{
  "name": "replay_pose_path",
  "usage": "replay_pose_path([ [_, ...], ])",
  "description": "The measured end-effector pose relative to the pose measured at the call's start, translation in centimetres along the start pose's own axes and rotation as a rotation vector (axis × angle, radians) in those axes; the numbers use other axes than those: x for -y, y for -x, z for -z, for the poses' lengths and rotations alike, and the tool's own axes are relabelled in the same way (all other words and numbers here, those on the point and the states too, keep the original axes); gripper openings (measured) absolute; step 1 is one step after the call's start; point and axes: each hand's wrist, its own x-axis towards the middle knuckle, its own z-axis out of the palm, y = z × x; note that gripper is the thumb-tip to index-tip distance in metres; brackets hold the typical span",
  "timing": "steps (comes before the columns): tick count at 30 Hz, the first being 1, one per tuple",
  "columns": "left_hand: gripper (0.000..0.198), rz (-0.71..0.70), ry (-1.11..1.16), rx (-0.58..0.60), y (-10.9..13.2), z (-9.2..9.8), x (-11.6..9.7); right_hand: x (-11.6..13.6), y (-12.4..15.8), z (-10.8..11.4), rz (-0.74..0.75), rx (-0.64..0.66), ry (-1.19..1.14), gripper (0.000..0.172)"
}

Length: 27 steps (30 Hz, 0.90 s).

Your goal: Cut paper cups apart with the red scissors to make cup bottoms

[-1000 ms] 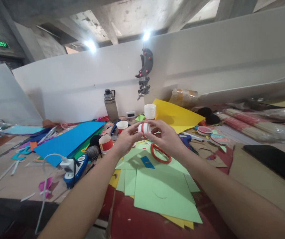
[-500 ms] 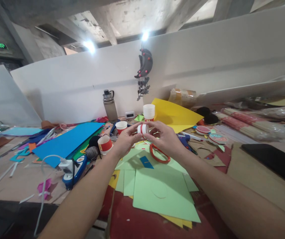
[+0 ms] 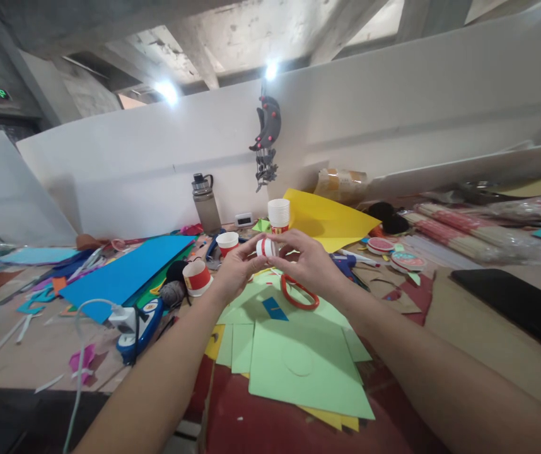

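Between my two hands is a small white cylinder with a red band [image 3: 265,248], raised above the green paper; I cannot tell its exact kind. My left hand [image 3: 238,268] grips its left side with thumb and fingers. On the other side my right hand [image 3: 304,255] has its fingertips closed on it. Just below the right hand lie red-handled scissors [image 3: 315,302], their blades mostly hidden. A small blue paper piece [image 3: 275,309] rests on the light green paper sheets [image 3: 303,353]. Left of my left hand stand two red and white paper cups [image 3: 197,275] [image 3: 227,241].
Behind my hands are a stack of paper cups [image 3: 279,214], yellow paper [image 3: 327,217] and a water bottle [image 3: 206,205]. Blue card [image 3: 128,271] and a power strip [image 3: 140,331] with a white cable lie left. A glue gun [image 3: 343,265] and a black phone-like slab [image 3: 511,302] are right.
The view has shifted slightly, so everything sits a little further left. Both hands still hold the white cylinder, which looks slightly turned.
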Motion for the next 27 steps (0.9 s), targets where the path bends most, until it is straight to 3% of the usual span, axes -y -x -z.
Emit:
replay_pose_path([
  [6, 0.053, 0.039, 0.064, 0.033, 0.0, 0.1, 0.5, -0.7, 0.2, -0.6, 0.021, -0.023, 0.109, 0.038],
  [11, 0.049, -0.018, 0.140, 0.046, 0.2, -1.1, 0.3, -0.6, 0.6, -1.2, 0.089, -0.087, 0.216, 0.044],
  [15, 0.050, -0.066, 0.172, -0.002, 0.4, -2.0, -0.2, -0.1, 0.6, -1.3, 0.128, -0.170, 0.277, 0.045],
  [27, 0.057, -0.155, 0.052, -0.058, 0.6, -2.3, 0.7, -0.1, 0.8, -1.7, 0.212, -0.204, 0.287, 0.044],
])
